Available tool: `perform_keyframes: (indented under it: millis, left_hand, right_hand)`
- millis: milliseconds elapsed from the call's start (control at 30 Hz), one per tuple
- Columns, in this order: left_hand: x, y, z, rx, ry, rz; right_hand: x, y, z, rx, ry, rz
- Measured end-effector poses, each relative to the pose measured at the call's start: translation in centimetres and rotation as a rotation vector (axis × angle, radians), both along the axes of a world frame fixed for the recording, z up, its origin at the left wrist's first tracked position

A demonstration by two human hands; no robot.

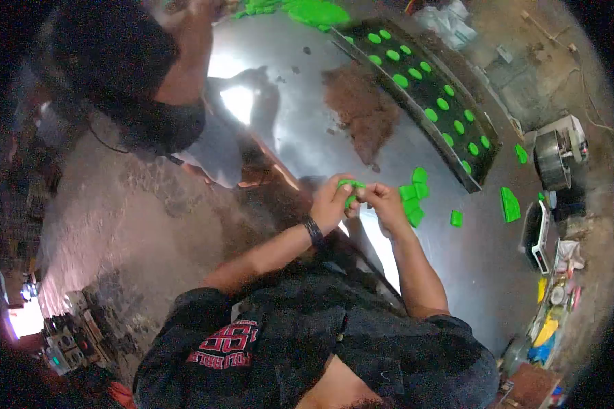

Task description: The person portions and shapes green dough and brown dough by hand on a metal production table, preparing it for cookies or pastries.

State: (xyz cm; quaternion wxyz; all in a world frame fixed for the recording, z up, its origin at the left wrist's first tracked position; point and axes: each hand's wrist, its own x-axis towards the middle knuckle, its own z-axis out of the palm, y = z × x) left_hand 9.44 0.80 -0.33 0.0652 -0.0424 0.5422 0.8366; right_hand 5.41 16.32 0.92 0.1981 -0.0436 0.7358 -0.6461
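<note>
Pinching the green piece (350, 191) between them, both hands met over the near edge of the metal table (307, 116), close to the middle of the view. The left hand (330, 199), with a dark band (313, 232) on its wrist, was mostly closed — fingers curled around the piece, thumb pressed on it. The right hand (383, 203) was nearly closed too, its thumb and fingertips nipping the piece's right side.

Taking the green piece as the centre of the dial, a cluster of flat green pieces (413, 196), some overlapping, lay at 3 o'clock, just beside the right hand. Farther out, between 3 and 4, sat a small green square (456, 217), and a larger green slab (509, 205) lay beyond it at about 3. A patch of brown material (361, 109) was spread at 12 o'clock. The long dark tray (426, 78) ran from 12 to 2 o'clock, slanting across the table, with green rounds (443, 103) spaced apart on it. More green material (297, 11) was heaped at 11 o'clock by the far edge. Between 2 and 3 stood a round metal pot (551, 160), well apart from the hands — and at 10 o'clock another person (129, 75) in a dark cap leaned in by the table
</note>
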Motion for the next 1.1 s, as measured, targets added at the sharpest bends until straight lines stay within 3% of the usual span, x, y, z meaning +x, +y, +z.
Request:
perform_keyframes:
  millis: [33,67,100,133,200,267,300,400,433,533,567,600,667,700,733,767,867,900,1000,1033,1067,1100]
  left_hand:
    - [0.7,-0.9,1.6,-0.18,-0.044,0.126]
    - [0.7,-1.3,-0.1,-0.311,-0.011,0.223]
    - [0.2,-1.4,-3.2,-0.44,0.02,0.319]
    - [0.7,-1.8,-2.6,-0.377,-0.028,0.307]
    - [1.7,-2.7,-1.2,-0.25,-0.127,0.293]
    - [2.4,-3.0,-0.5,-0.014,-0.079,0.209]
    - [1.5,-2.9,-2.9,-0.018,-0.032,0.084]
    - [0.7,-2.5,2.0,0.469,-0.387,-0.171]
    - [0.4,-2.5,2.2,0.544,-0.439,-0.281]
    - [-0.2,1.2,-1.6,0.482,-0.554,-0.352]
    - [0.3,2.0,-1.6,0.378,-0.546,-0.329]
    - [0.3,2.0,-3.0,-0.094,-0.114,-0.447]
    - [0.2,2.2,-5.7,-0.974,0.536,-0.279]
    - [0.3,2.3,-7.0,-0.938,0.506,-0.196]
    - [0.6,2.3,-6.9,-0.906,0.473,-0.113]
    - [1.1,2.2,-6.7,-0.875,0.434,-0.034]
    - [1.4,1.7,-5.8,-1.016,0.284,-0.149]
    - [1.5,1.5,-6.6,-1.167,0.369,-0.194]
    - [0.7,1.4,-4.0,-1.086,0.601,-0.271]
    - [1.0,1.4,-3.5,-1.128,0.561,-0.318]
    - [1.2,1.3,-2.7,-1.066,0.48,-0.282]
    - [1.0,1.2,-2.1,-0.998,0.406,-0.25]
  right_hand:
    - [1.2,-1.9,-0.3,0.075,0.161,-0.036]
    - [2.1,-4.1,-0.6,0.15,0.319,-0.069]
    - [3.0,-6.2,-0.7,0.364,0.864,-0.062]
    - [4.1,-7.5,-1.3,0.482,0.978,-0.019]
    - [4.4,-7.6,-1.2,0.544,0.98,0.111]
    - [3.2,-7.0,0.6,0.441,0.97,0.061]
    - [3.5,-6.7,2.9,0.435,0.828,0.018]
    - [3.2,-4.2,5.7,0.304,0.895,0.291]
    - [3.0,-2.8,6.1,0.397,0.993,0.381]
    - [2.1,2.0,2.6,0.488,0.681,0.471]
    - [2.1,3.2,0.4,0.422,0.554,0.35]
    - [2.2,4.2,-1.7,0.433,0.494,0.262]
    - [2.9,4.8,-3.9,0.444,0.356,0.099]
    - [3.4,4.8,-3.6,0.468,0.402,0.095]
    - [3.7,5.0,-4.5,0.447,0.604,0.11]
    - [4.2,4.9,-4.4,0.409,0.6,0.106]
    - [3.5,5.2,-4.2,0.34,0.564,0.274]
    - [2.4,5.0,-4.2,0.319,0.561,0.363]
    - [-1.5,4.1,-3.7,0.291,0.195,0.497]
    - [-2.9,4.2,-4.2,0.111,0.412,0.542]
    - [-3.3,4.6,-5.5,0.117,0.118,0.593]
    - [-3.5,5.4,-6.7,0.002,0.002,0.55]
